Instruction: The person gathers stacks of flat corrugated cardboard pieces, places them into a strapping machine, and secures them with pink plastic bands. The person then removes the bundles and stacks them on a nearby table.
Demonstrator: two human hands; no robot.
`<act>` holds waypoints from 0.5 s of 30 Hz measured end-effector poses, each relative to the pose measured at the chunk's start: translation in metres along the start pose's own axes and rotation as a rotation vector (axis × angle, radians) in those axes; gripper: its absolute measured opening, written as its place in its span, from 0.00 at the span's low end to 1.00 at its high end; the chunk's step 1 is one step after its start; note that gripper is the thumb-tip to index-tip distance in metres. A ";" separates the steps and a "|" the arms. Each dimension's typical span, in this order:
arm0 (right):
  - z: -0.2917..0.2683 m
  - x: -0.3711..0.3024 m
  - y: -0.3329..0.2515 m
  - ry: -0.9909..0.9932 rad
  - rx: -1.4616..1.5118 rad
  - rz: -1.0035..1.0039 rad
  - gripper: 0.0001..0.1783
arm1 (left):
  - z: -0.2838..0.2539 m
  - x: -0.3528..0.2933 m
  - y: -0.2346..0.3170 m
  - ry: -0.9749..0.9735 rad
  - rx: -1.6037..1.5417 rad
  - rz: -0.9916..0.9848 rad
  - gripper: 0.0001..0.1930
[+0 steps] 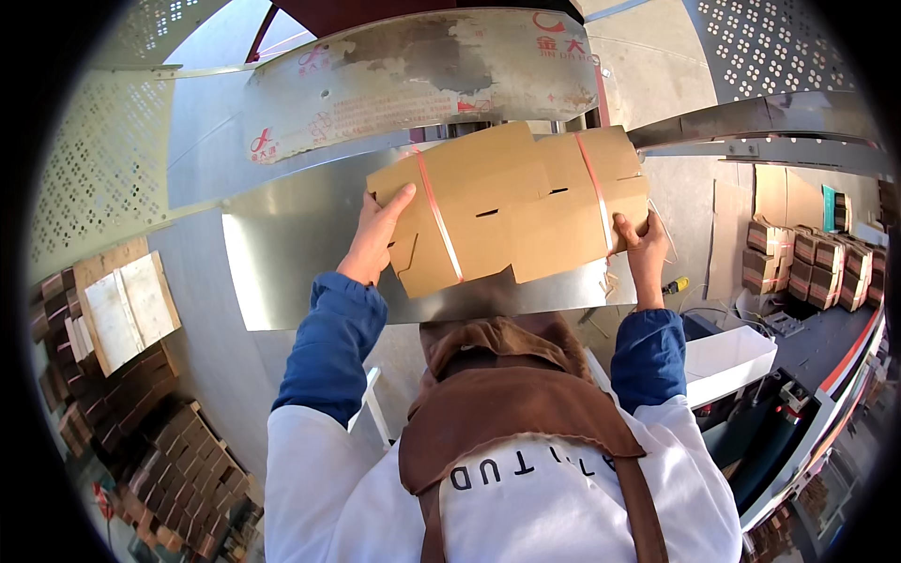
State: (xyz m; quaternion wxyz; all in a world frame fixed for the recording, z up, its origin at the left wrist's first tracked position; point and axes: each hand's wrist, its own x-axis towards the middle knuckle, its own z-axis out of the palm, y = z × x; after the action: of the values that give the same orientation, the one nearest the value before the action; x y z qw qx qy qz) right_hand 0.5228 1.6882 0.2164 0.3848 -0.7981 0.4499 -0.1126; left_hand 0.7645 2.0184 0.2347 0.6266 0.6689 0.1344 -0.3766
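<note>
Shiny sheet-metal surface [291,235] spreads out in front of the person, its left edge standing out against grey floor [202,310] and its near edge running close to the brown apron [507,408]. Along the far side stands a worn metal panel [413,84] with red print, and a perforated panel [103,159] fills the upper left. Between the two hands is a flat bundle of brown cardboard [507,206], bound by two pink straps [438,216] and turned slightly, right end farther away; whether it rests on the metal or is lifted off, I cannot tell. The left hand [375,230] has its grip closed on the bundle's left end, thumb over the top face, fingers mostly hidden behind the edge. The right hand [645,251] has its grip closed at the near right corner, thumb just outside the strap. Most sideways room lies left, where a broad stretch of metal shows; toward the apron only a narrow strip remains, and on the right the bundle reaches the surface's edge in this view. Past that edge are a yellow tool [676,285], a white tray [737,364] and strapped cardboard stacks [817,267].
</note>
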 end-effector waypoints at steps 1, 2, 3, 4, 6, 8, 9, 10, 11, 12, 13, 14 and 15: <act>-0.001 0.001 -0.001 -0.003 -0.030 0.021 0.37 | 0.002 0.002 0.002 -0.003 -0.005 -0.013 0.40; -0.002 0.001 0.001 -0.029 -0.057 0.046 0.37 | 0.002 0.004 0.004 -0.005 -0.009 -0.026 0.41; -0.004 0.003 0.005 -0.045 -0.027 0.051 0.37 | 0.006 0.006 0.007 -0.017 -0.009 -0.036 0.41; -0.003 0.005 0.008 -0.061 0.004 0.056 0.36 | 0.007 0.006 0.008 -0.027 -0.038 -0.031 0.40; -0.002 0.010 0.020 -0.107 0.109 0.023 0.37 | 0.003 0.000 0.007 -0.046 -0.098 -0.014 0.38; -0.008 0.014 0.046 -0.154 0.206 -0.020 0.43 | -0.007 -0.008 0.002 -0.116 -0.215 0.085 0.33; -0.012 0.015 0.062 -0.167 0.187 -0.020 0.44 | -0.012 -0.012 -0.006 -0.154 -0.276 0.136 0.31; -0.016 0.014 0.067 -0.217 0.037 0.045 0.45 | -0.022 -0.017 -0.023 -0.139 -0.293 0.100 0.29; -0.021 0.012 0.058 -0.358 0.101 0.120 0.40 | -0.031 -0.025 -0.043 -0.119 -0.308 0.063 0.27; -0.026 0.007 0.036 -0.365 0.076 0.113 0.38 | -0.026 -0.032 -0.058 -0.062 -0.289 0.042 0.26; -0.029 0.002 0.022 -0.374 0.048 0.110 0.35 | -0.021 -0.038 -0.070 -0.004 -0.271 0.017 0.26; -0.027 0.003 0.032 -0.358 0.043 0.127 0.32 | -0.021 -0.035 -0.074 -0.003 -0.264 0.018 0.26; -0.026 0.007 0.026 -0.340 0.048 0.110 0.32 | -0.022 -0.030 -0.072 0.003 -0.267 0.027 0.27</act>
State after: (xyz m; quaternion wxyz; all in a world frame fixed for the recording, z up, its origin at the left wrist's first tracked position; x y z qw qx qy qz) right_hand 0.4973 1.6612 0.2144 0.4799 -0.7704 0.4183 0.0345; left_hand 0.7046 2.0602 0.2009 0.7148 0.5819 0.1752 -0.3461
